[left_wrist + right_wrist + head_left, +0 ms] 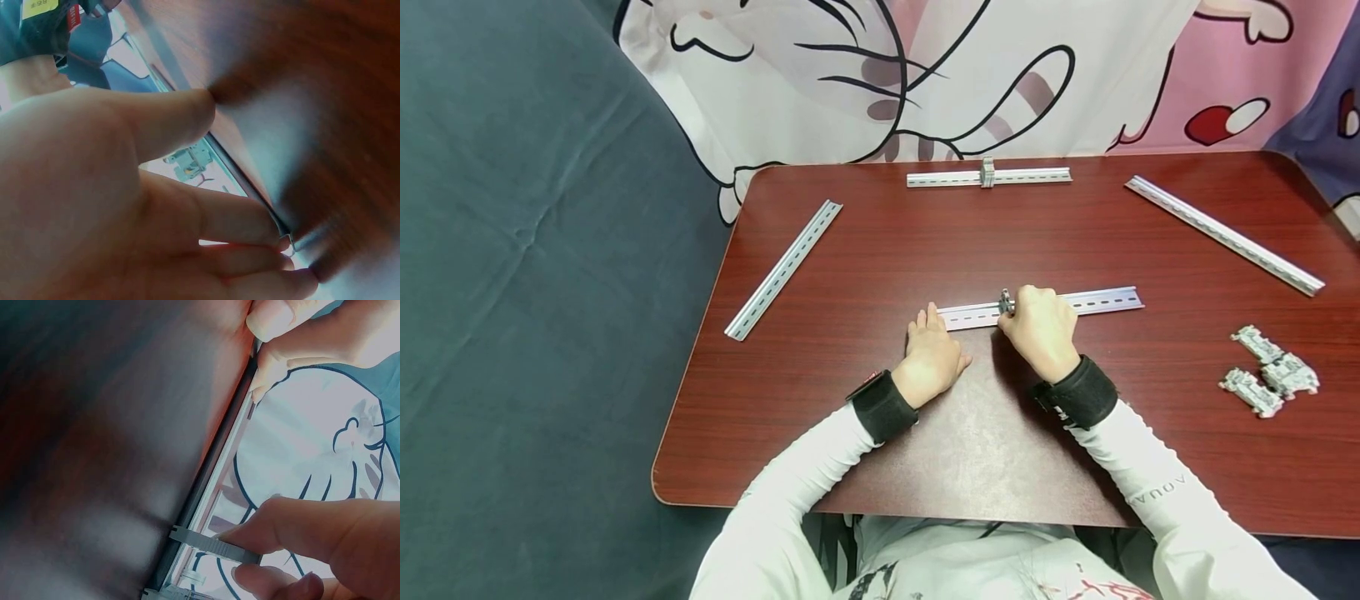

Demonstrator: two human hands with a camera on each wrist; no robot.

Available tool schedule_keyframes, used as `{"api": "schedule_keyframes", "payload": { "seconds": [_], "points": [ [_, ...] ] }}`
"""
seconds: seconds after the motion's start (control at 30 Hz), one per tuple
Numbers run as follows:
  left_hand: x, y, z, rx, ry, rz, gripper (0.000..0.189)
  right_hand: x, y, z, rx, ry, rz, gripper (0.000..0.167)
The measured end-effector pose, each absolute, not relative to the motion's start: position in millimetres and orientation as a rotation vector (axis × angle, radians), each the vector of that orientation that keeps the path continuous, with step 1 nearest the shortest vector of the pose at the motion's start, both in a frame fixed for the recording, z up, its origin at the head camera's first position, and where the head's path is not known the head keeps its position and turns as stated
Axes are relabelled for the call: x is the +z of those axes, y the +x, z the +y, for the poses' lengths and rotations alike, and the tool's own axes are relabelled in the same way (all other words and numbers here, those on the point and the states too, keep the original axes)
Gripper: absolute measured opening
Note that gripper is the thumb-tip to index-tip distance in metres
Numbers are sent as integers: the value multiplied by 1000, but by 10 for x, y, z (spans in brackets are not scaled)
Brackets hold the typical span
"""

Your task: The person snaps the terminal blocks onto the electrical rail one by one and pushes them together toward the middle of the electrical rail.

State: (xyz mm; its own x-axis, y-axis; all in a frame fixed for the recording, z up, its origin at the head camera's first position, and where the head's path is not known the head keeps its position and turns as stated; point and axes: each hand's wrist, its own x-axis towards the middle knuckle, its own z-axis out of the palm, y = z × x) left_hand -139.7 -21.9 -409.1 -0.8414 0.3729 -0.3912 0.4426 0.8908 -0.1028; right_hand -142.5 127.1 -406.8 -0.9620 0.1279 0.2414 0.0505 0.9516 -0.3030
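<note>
A slotted metal DIN rail (pixel 1108 301) lies across the middle of the table. My left hand (pixel 931 357) is at its left end, fingers extended and fingertips right at the rail, thumb spread on the tabletop. My right hand (pixel 1041 329) pinches a small grey clip-on rail block (pixel 1005 302) on the rail, left of its middle. In the right wrist view the thumb and fingers (pixel 275 528) hold the upper part of that ridged grey block (pixel 215 545), while its lower end meets the rail (pixel 215 478). The right hand hides part of the rail in the head view.
Another rail (pixel 940 179) at the back carries a grey block (pixel 987 173). Slanted bare rails lie at the left (pixel 784 271) and the right (pixel 1225 235). Several loose grey-white blocks (pixel 1288 375) sit together at the right. A patterned cloth (pixel 1000 75) hangs behind the table.
</note>
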Motion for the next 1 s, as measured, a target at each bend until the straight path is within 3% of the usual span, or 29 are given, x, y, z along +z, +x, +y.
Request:
{"api": "schedule_keyframes", "payload": {
  "seconds": [1.0],
  "points": [
    [-4077, -1395, -209, -280, 596, 2678, 54, -4051, -1388, 1413, 404, -256, -2849, 24]
  ]
}}
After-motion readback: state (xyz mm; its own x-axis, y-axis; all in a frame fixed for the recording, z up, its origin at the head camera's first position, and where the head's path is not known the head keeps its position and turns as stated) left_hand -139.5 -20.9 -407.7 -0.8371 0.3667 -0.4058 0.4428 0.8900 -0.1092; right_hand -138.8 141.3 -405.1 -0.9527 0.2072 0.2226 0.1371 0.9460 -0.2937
